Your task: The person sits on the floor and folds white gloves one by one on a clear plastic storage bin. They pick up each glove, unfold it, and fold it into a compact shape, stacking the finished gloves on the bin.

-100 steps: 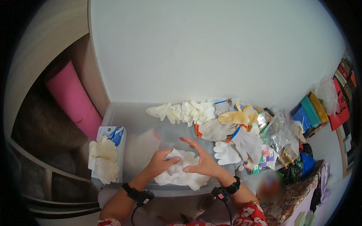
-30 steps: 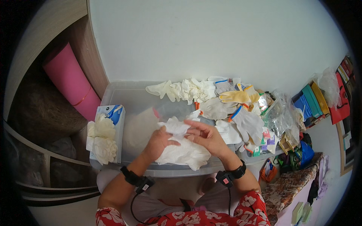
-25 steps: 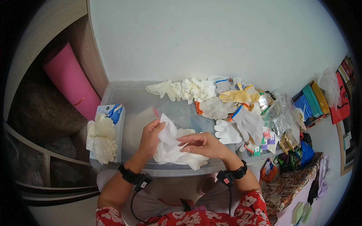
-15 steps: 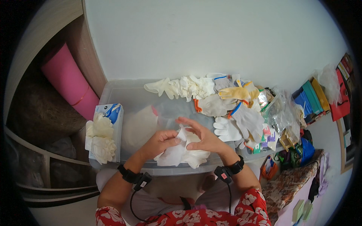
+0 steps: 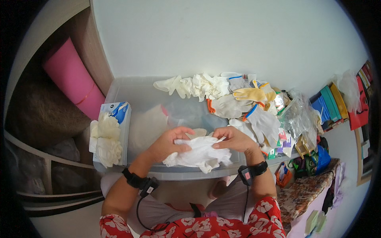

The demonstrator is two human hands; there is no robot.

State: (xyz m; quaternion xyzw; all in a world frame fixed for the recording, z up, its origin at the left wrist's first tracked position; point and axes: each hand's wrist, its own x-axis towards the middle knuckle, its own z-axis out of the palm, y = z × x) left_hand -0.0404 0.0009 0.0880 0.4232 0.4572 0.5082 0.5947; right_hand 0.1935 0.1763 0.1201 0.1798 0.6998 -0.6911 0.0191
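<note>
Near edge of clear bin lid (image 5: 131, 93): bunched white gloves (image 5: 200, 152), pinched by both hands. Left hand (image 5: 168, 142) curled, fingers closed on the bundle; right hand (image 5: 234, 139) grips its top edge (palm down). Left: blue-white glove box (image 5: 119, 119). Far: knit gloves (image 5: 254, 115), pink roll (image 5: 69, 81).

Even, bright light; soft shadows; wall (image 5: 222, 35) lit flat; fisheye bent edges, dark rim; centre sharp.

2 hands — left hand (image 5: 168, 143), right hand (image 5: 234, 139) — fingers curled, pinching.
</note>
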